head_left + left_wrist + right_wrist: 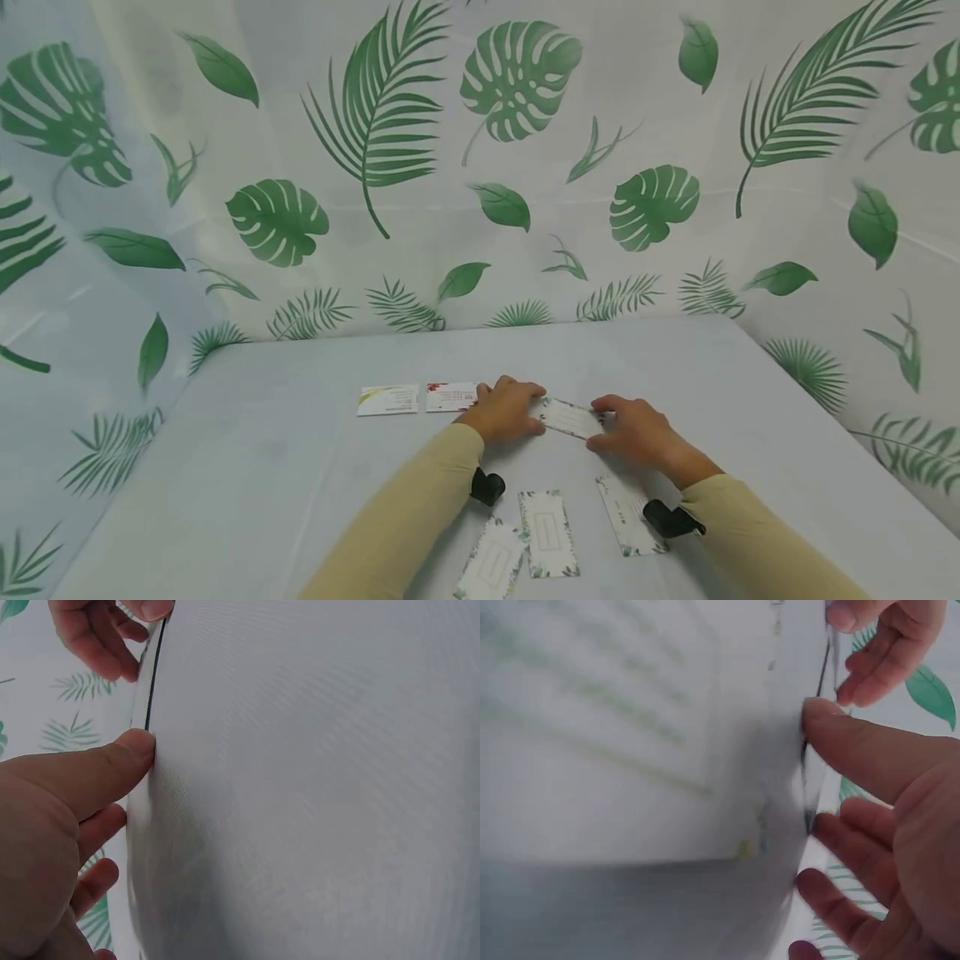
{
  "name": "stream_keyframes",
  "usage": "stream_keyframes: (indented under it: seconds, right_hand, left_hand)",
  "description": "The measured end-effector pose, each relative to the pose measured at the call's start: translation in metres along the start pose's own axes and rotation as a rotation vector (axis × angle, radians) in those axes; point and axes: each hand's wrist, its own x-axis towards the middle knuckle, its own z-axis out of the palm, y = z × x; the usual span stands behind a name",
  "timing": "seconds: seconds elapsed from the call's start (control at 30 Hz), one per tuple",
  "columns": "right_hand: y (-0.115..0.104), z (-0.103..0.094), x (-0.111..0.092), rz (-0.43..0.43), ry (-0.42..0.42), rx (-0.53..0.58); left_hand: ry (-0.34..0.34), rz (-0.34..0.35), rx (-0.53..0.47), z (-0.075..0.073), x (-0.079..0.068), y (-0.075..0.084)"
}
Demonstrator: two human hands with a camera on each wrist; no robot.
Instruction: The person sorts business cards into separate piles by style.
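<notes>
In the head view, a white card with a leafy border [572,417] lies between the two hands near the middle of the table. The left hand [508,410] grips its left end, thumb at the near edge and fingers at the far edge. At the right end, the right hand [636,429] pinches the same card between thumb and fingers. Both wrist views show the card's thin dark edge, with the left thumb [112,769] and the right thumb [855,739] against it. Just beyond the left hand is a white card with red flowers [450,397], its right corner hidden by that hand.
A white card with a yellow curve [387,400] lies left of the red-flowered one. Nearer the body are three leaf-bordered cards: left [491,560], middle [550,533] and right [626,518], the right one partly under the wrist camera [670,518]. Leaf-printed cloth [555,175] surrounds the table.
</notes>
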Motion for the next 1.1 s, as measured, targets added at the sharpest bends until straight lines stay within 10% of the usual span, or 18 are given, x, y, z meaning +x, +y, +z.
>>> stream_keyframes:
  seconds: [0.33, 0.63, 1.1]
  right_hand:
    - [0.002, 0.004, -0.001, -0.092, 0.03, 0.052]
    - [0.005, 0.005, -0.006, -0.127, -0.002, 0.04]
    - [0.002, 0.004, 0.003, -0.191, 0.028, 0.026]
  left_hand:
    - [-0.025, 0.017, 0.03, 0.002, -0.001, -0.001]
    - [0.067, 0.165, 0.224, 0.003, -0.009, -0.003]
    - [0.1, 0.173, 0.085, -0.005, -0.015, -0.014]
